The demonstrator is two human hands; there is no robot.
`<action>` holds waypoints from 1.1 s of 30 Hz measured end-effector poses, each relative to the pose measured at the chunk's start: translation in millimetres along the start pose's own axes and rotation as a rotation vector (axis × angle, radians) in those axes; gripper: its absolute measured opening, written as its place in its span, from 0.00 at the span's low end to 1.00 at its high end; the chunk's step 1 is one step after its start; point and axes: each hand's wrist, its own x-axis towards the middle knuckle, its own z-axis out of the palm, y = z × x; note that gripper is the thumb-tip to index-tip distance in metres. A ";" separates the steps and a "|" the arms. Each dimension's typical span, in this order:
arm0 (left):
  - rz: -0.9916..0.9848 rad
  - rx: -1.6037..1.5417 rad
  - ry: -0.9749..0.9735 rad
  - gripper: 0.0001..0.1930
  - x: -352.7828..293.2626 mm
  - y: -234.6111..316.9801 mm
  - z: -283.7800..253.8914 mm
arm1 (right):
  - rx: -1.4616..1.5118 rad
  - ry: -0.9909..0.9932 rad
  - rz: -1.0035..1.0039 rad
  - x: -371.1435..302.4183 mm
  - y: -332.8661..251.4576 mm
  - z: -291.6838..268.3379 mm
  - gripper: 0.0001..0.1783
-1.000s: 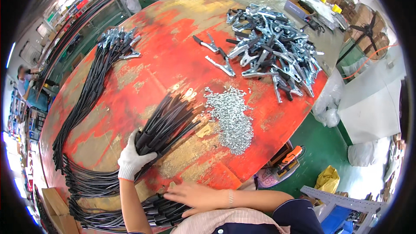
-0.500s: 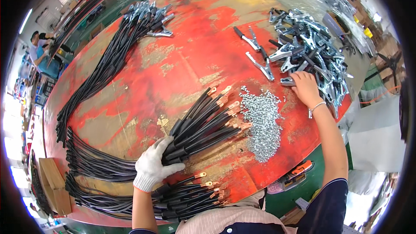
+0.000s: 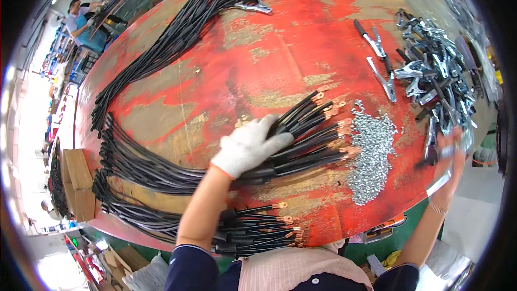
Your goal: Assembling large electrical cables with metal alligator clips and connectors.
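My left hand (image 3: 250, 145), in a white knit glove, lies on a bundle of black cables (image 3: 318, 143) with copper ring lugs at their right ends. Its thumb and forefinger are stretched apart over the cables. My bare right hand (image 3: 451, 164) is smeared by motion at the table's right edge. A spring clamp (image 3: 438, 183) with silver jaws and black grips, also blurred, is in its fingers. Just beyond lies a heap of similar metal clamps (image 3: 431, 64). Between my hands spreads a pile of small silver screws (image 3: 371, 156).
Another cable bundle (image 3: 264, 234) lies near my body; a third (image 3: 177, 43), with clamps at its far end, lies far left. Two loose clamps (image 3: 382, 78) rest left of the heap. A cardboard box (image 3: 78, 183) stands by the left edge. Another person (image 3: 86, 27) is at far left.
The view has swung, so the table scene sits further right. My right hand has drawn back from the heap toward the near edge with a clamp. My left hand stays at the cables.
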 end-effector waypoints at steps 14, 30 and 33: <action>0.358 0.183 0.638 0.35 -30.5 -6.9 44.0 | 0.554 -0.248 0.515 -146.0 72.5 -47.8 0.20; 0.488 0.178 0.468 0.19 -85.9 -12.3 8.0 | 0.603 -0.330 0.431 -147.8 81.3 -39.2 0.23; 0.741 0.251 0.514 0.30 -58.9 24.4 44.1 | 0.599 -0.330 0.447 -148.2 75.1 -41.0 0.23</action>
